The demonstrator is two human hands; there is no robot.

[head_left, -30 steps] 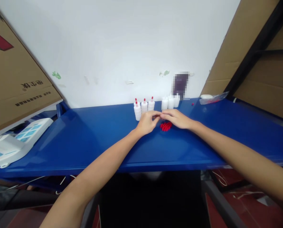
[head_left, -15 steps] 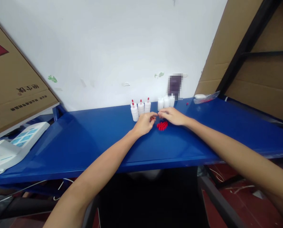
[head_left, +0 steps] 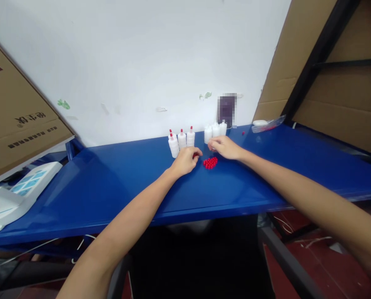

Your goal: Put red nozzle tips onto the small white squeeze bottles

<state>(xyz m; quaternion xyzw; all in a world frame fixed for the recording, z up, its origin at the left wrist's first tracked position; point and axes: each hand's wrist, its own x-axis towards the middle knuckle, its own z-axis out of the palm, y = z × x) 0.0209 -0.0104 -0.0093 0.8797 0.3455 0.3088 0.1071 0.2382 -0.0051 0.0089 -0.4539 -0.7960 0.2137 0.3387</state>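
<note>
My left hand [head_left: 186, 161] is curled just left of a pile of small red caps [head_left: 210, 162], and a bit of red shows inside its bent fingers. Right behind it stand several white squeeze bottles [head_left: 174, 147] with red-tipped nozzles, partly covered by the hand. My right hand [head_left: 224, 147] hovers behind and to the right of the pile, fingers bent together; whatever they pinch, if anything, is too small to make out. Beyond that hand are white bottles [head_left: 216, 130] with no red tips, their lower parts partly hidden by it.
Both groups stand on a blue table [head_left: 126, 178] against a white wall. A lone red cap [head_left: 243, 133] and a clear plastic bag [head_left: 268, 124] lie at the back right. A white device [head_left: 26, 191] with blue panels and a large cardboard box [head_left: 20, 116] are on the left.
My hands have parted: the right one moved slightly away from the left, which drew back a little. The whole view has shifted slightly.
</note>
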